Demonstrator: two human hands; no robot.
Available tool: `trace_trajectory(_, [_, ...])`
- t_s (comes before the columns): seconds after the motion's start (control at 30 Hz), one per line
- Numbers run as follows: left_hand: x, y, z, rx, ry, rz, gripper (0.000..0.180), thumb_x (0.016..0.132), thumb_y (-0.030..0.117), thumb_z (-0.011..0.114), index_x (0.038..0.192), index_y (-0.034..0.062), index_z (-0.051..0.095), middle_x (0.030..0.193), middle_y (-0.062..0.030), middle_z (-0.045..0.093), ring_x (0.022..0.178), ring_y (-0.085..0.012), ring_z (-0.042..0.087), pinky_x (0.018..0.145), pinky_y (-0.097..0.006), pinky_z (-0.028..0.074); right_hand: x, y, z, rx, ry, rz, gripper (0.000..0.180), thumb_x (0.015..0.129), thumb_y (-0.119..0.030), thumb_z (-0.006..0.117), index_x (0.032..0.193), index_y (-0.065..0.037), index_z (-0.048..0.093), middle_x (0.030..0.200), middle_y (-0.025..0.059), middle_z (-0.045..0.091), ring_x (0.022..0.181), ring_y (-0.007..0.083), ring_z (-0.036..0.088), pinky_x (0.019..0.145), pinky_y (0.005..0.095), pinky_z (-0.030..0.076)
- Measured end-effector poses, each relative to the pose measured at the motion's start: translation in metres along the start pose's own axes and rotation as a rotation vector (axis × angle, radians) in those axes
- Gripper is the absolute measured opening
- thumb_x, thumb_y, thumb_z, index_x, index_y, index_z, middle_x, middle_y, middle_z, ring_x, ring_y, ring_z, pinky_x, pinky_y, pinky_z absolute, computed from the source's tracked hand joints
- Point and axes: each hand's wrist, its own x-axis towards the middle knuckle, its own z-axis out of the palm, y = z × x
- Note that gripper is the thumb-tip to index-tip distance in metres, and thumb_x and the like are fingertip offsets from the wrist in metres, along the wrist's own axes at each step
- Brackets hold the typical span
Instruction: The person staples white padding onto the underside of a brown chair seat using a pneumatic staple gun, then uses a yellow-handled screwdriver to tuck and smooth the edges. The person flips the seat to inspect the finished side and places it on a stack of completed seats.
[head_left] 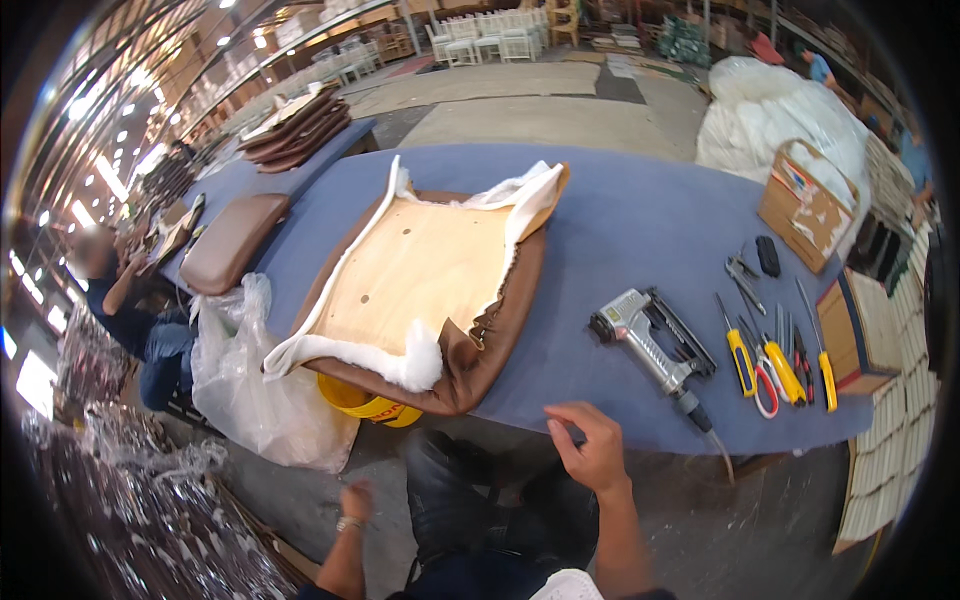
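Note:
A chair seat (pixel 420 265) lies underside up on the blue-covered table (pixel 640 200). Its bare wood board faces upward, ringed by white padding (pixel 410 362) and a brown cover (pixel 500 345) with gathers along its right edge. Below the table's front edge, my left hand (pixel 356 502) is smeared by motion, with a watch on its wrist; its fingers cannot be made out. My right hand (pixel 588 442) hovers by the table edge, thumb and fingers apart, nothing in it. A pneumatic stapler (pixel 645 340) with a hose rests to its upper right, touched by neither hand.
Screwdrivers (pixel 738 360), scissors (pixel 766 388) and pliers (pixel 742 272) lie at the right, near two boxes (pixel 808 205). A plastic bag (pixel 255 390) hangs at the left by a yellow bucket (pixel 365 402). A brown cushion (pixel 235 240) and another person (pixel 135 310) are farther left.

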Motion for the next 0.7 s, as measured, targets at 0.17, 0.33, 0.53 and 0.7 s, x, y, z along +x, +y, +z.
trace_trajectory(0.17, [-0.159, 0.083, 0.262, 0.872, -0.166, 0.913, 0.029, 0.094, 0.012, 0.071, 0.119, -0.0014, 0.073, 0.087, -0.0124, 0.069, 0.073, -0.0232, 0.064, 0.072, -0.039, 0.055, 0.055, -0.012, 0.017, -0.230, -0.203, -0.151, 0.044, 0.091, -0.011, 0.073, 0.134, -0.006, 0.064, 0.121, 0.0152, 0.069, 0.110, 0.0318, 0.067, 0.094, 0.0398, 0.054])
trace_trajectory(0.33, [-0.192, 0.208, 0.386, 0.703, -0.192, 1.391, 0.055, 0.091, 0.017, 0.076, 0.140, -0.0013, 0.060, 0.115, -0.0159, 0.068, 0.104, -0.0315, 0.062, 0.095, -0.042, 0.047, 0.122, 0.013, 0.073, -0.246, -0.232, -0.224, 0.055, 0.092, -0.024, 0.074, 0.141, -0.006, 0.058, 0.124, 0.0182, 0.068, 0.120, 0.0369, 0.061, 0.110, 0.0475, 0.042])
trace_trajectory(0.53, [-0.162, 0.207, 0.432, 0.875, -0.392, 1.314, 0.083, 0.086, 0.042, 0.082, 0.150, 0.0003, 0.051, 0.115, -0.0152, 0.069, 0.105, -0.0318, 0.061, 0.100, -0.046, 0.040, 0.141, 0.032, 0.088, -0.035, -0.500, -0.008, 0.044, 0.095, -0.012, 0.071, 0.135, -0.002, 0.055, 0.093, 0.0071, 0.071, 0.094, 0.0212, 0.068, 0.091, 0.0358, 0.053])
trace_trajectory(0.7, [-0.162, 0.214, 0.435, 0.983, -0.566, 1.335, 0.081, 0.076, 0.051, 0.087, 0.133, 0.0000, 0.061, 0.102, -0.0150, 0.070, 0.093, -0.0315, 0.062, 0.098, -0.045, 0.039, 0.133, 0.042, 0.072, 0.626, -0.487, 0.162, 0.035, 0.102, -0.004, 0.065, 0.135, -0.003, 0.054, 0.088, 0.0006, 0.065, 0.084, 0.0058, 0.061, 0.076, 0.0253, 0.052])
